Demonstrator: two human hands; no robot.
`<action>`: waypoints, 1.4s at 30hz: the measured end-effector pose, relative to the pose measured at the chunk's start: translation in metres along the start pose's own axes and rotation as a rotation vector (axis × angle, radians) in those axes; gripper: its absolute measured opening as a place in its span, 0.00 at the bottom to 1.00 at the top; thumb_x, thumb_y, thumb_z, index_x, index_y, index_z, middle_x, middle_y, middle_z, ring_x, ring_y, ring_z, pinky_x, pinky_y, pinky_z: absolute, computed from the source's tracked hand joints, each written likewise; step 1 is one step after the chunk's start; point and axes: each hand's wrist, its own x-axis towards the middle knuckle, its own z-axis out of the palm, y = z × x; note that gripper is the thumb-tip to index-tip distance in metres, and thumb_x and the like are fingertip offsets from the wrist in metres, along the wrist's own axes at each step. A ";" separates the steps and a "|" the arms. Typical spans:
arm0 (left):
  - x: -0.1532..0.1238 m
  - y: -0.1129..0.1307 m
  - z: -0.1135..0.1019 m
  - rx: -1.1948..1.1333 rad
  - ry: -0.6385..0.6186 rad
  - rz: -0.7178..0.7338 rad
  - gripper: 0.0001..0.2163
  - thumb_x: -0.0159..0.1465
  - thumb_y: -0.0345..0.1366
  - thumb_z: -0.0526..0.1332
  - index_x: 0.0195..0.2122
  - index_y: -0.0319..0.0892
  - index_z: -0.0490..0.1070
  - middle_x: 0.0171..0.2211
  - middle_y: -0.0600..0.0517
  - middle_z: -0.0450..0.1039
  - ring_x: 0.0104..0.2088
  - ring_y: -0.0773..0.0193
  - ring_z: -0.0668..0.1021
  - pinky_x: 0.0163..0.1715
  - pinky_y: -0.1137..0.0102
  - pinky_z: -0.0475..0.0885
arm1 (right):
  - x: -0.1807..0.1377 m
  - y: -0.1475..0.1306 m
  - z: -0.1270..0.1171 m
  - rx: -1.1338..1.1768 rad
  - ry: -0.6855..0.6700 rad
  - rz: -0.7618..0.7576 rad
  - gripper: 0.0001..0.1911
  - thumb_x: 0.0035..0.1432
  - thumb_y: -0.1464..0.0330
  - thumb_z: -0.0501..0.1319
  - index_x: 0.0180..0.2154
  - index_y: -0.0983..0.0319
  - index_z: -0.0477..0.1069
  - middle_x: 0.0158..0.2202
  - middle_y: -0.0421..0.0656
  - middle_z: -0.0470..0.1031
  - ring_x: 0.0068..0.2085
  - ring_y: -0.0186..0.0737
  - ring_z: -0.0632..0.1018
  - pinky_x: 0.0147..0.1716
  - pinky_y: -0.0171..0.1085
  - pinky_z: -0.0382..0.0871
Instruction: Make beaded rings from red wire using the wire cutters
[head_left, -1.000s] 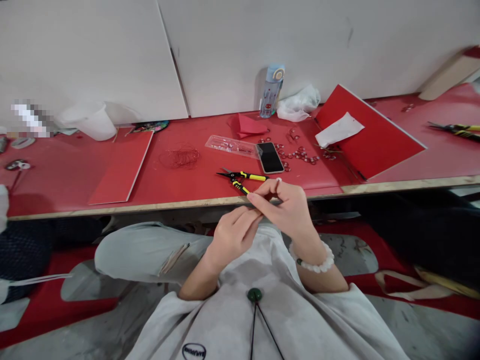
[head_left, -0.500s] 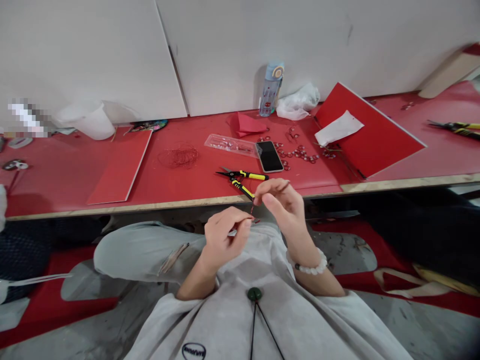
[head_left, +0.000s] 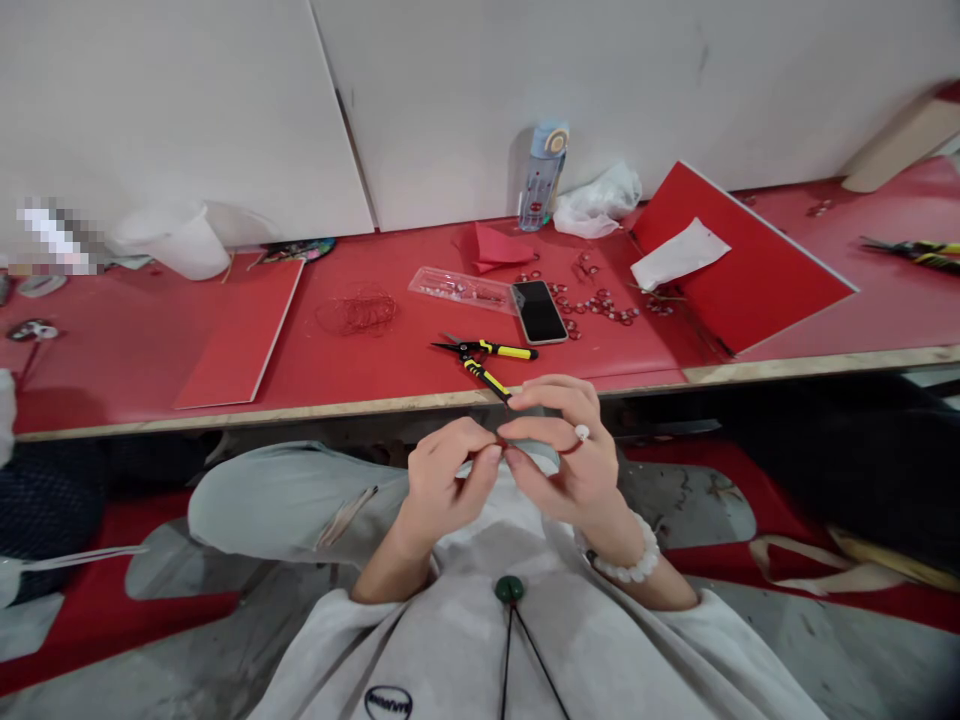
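My left hand (head_left: 448, 478) and my right hand (head_left: 564, 452) meet fingertip to fingertip over my lap, just below the table's front edge. Both pinch a thin red wire (head_left: 501, 440) between them; only a short piece of it shows. A white bead (head_left: 580, 433) sits at my right hand's fingers, attached to the wire. My right wrist wears a pale bead bracelet (head_left: 628, 562). Yellow-handled black snips (head_left: 486, 358) lie on the red table (head_left: 375, 370) just beyond my hands.
A black phone (head_left: 539, 312), a clear plastic tray (head_left: 459, 290), scattered small red rings (head_left: 600, 306) and a coil of red wire (head_left: 358, 312) lie on the table. Red boards (head_left: 244, 335) (head_left: 750, 270), a water bottle (head_left: 543, 180), a white bucket (head_left: 176, 242) and further snips (head_left: 911, 252) stand around.
My right hand has come down and turned toward my left hand, so the fingertips now touch. The wire held upright between them before is now pinched short.
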 end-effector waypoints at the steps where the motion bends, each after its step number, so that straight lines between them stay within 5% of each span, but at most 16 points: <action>1: 0.000 0.000 0.001 0.005 -0.002 0.015 0.07 0.71 0.28 0.57 0.35 0.43 0.67 0.24 0.55 0.71 0.24 0.69 0.72 0.25 0.76 0.71 | 0.000 -0.001 -0.001 -0.020 0.003 -0.003 0.12 0.59 0.74 0.62 0.43 0.53 0.72 0.43 0.44 0.78 0.46 0.48 0.77 0.47 0.51 0.74; 7: -0.001 -0.001 0.004 0.098 0.047 0.106 0.07 0.71 0.27 0.57 0.35 0.43 0.67 0.25 0.54 0.74 0.25 0.68 0.74 0.26 0.75 0.73 | -0.001 -0.013 -0.006 -0.146 -0.033 0.038 0.09 0.61 0.74 0.62 0.41 0.53 0.71 0.40 0.43 0.77 0.45 0.49 0.75 0.46 0.51 0.71; 14: -0.002 -0.003 0.001 0.233 0.057 0.139 0.08 0.73 0.30 0.54 0.35 0.43 0.68 0.25 0.54 0.72 0.26 0.66 0.72 0.26 0.72 0.71 | -0.003 -0.023 -0.012 -0.145 -0.127 0.167 0.09 0.67 0.75 0.58 0.40 0.55 0.74 0.52 0.47 0.74 0.53 0.51 0.70 0.53 0.52 0.67; 17: -0.003 -0.004 0.001 0.176 0.030 0.115 0.09 0.73 0.30 0.54 0.35 0.44 0.67 0.25 0.54 0.68 0.26 0.66 0.70 0.25 0.72 0.70 | -0.001 -0.017 -0.013 0.039 -0.187 0.271 0.08 0.69 0.71 0.58 0.37 0.55 0.74 0.52 0.47 0.75 0.53 0.50 0.73 0.54 0.52 0.69; 22: -0.001 -0.002 0.000 0.051 -0.001 0.076 0.11 0.75 0.31 0.52 0.34 0.44 0.67 0.24 0.54 0.68 0.25 0.66 0.70 0.27 0.71 0.70 | 0.004 -0.004 -0.009 0.658 -0.357 0.419 0.18 0.73 0.55 0.56 0.34 0.59 0.72 0.47 0.49 0.77 0.46 0.44 0.81 0.44 0.44 0.79; 25: -0.001 -0.002 -0.002 -0.030 0.020 -0.006 0.12 0.75 0.33 0.52 0.33 0.44 0.67 0.24 0.55 0.70 0.25 0.67 0.71 0.27 0.71 0.70 | 0.004 0.000 -0.006 0.754 -0.341 0.405 0.19 0.71 0.51 0.56 0.38 0.58 0.73 0.50 0.51 0.78 0.46 0.44 0.82 0.45 0.44 0.80; 29: -0.005 -0.004 -0.001 -0.179 0.049 -0.104 0.12 0.75 0.36 0.54 0.33 0.45 0.68 0.23 0.55 0.67 0.24 0.66 0.70 0.26 0.71 0.70 | 0.000 0.012 -0.006 0.575 -0.294 0.301 0.14 0.72 0.58 0.58 0.52 0.57 0.73 0.52 0.51 0.79 0.55 0.47 0.81 0.54 0.49 0.78; 34: -0.008 -0.004 0.001 -0.256 0.017 -0.114 0.10 0.74 0.34 0.54 0.34 0.44 0.69 0.24 0.55 0.66 0.24 0.68 0.69 0.25 0.72 0.69 | -0.002 0.029 -0.006 0.325 -0.203 0.125 0.05 0.68 0.67 0.64 0.45 0.55 0.78 0.41 0.45 0.82 0.44 0.43 0.83 0.47 0.45 0.80; 42: -0.008 0.000 0.000 -0.291 -0.017 -0.152 0.11 0.74 0.34 0.55 0.32 0.45 0.67 0.24 0.56 0.66 0.24 0.68 0.70 0.25 0.72 0.70 | -0.001 0.031 -0.007 0.572 -0.264 0.191 0.15 0.68 0.60 0.65 0.54 0.53 0.78 0.49 0.47 0.83 0.51 0.43 0.84 0.51 0.43 0.80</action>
